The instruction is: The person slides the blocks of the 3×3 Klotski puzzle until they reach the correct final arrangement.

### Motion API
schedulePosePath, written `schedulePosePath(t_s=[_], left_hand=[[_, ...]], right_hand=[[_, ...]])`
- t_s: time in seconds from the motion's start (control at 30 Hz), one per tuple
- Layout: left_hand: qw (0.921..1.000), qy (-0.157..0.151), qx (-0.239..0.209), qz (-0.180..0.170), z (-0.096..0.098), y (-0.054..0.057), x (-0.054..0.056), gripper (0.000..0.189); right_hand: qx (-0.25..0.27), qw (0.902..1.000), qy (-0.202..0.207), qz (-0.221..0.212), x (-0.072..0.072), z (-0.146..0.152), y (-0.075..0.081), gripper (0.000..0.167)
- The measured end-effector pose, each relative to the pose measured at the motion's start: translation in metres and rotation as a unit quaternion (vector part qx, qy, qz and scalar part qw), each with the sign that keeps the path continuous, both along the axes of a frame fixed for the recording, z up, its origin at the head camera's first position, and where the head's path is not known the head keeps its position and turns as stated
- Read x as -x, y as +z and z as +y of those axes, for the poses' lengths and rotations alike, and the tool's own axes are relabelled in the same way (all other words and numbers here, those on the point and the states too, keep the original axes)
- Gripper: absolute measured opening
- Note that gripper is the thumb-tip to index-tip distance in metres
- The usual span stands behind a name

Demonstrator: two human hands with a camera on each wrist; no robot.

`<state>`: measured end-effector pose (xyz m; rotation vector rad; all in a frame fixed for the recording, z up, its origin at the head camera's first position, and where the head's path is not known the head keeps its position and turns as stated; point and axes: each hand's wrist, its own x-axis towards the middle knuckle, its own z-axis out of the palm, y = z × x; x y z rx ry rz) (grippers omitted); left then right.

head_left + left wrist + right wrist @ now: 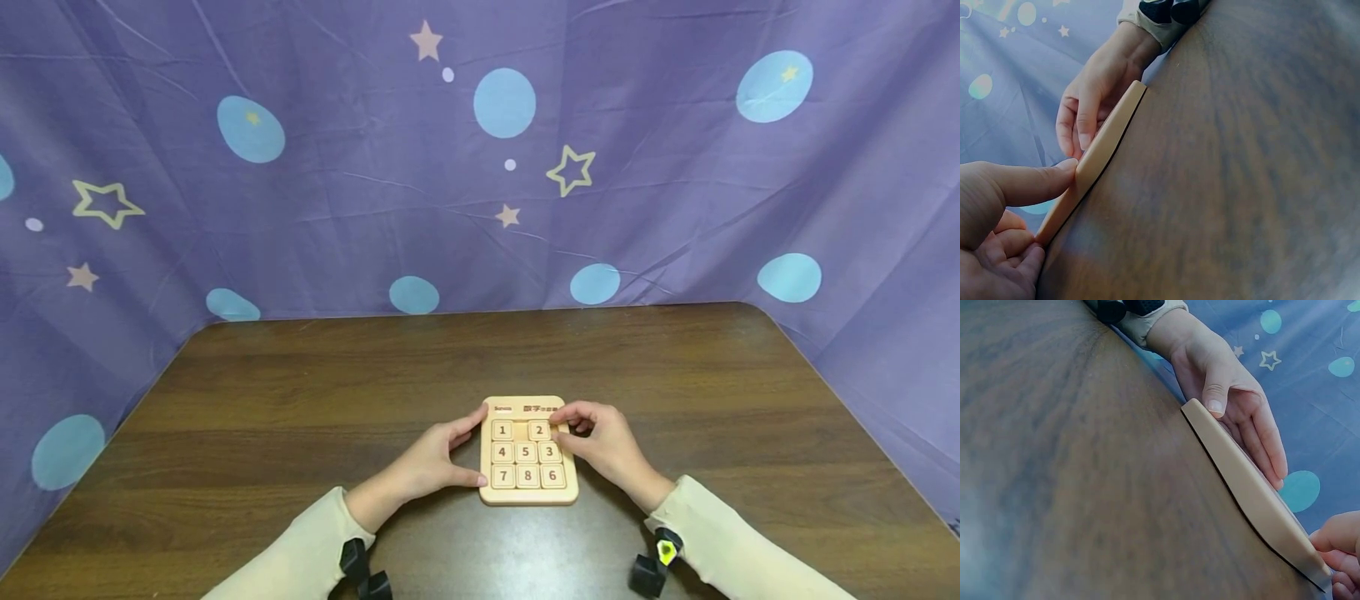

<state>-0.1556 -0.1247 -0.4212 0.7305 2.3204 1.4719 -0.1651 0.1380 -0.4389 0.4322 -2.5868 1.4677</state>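
Observation:
A light wooden sliding number puzzle (528, 497) lies flat on the table. In its top row the 1 tile (502, 431) is at the left, and the 2 tile (538, 431) sits between the middle and right columns with a gap to its left. Below are rows 4 5 3 and 7 8 6. My left hand (431, 458) steadies the puzzle's left side, thumb low and forefinger at the upper corner, spread apart. With thumb and forefinger close together, my right hand (607, 442) pinches at the right edge of the 2 tile, its other fingers curled.
The dark wood table (300, 400) stretches out around the puzzle. Behind it hangs a purple curtain (337, 167) with stars and blue dots, which also runs along both sides. A black wrist camera (648, 575) is strapped to the right sleeve, another (363, 571) to the left.

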Motion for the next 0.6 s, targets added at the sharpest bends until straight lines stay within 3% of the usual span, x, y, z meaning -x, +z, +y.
schedulePosePath(t_s=[0.6], left_hand=[[0.9999, 0.005, 0.002, -0.011, 0.000, 0.001, -0.001, 0.088]], right_hand=[[-0.019, 0.9997, -0.012, 0.003, -0.002, -0.013, 0.004, 0.016]])
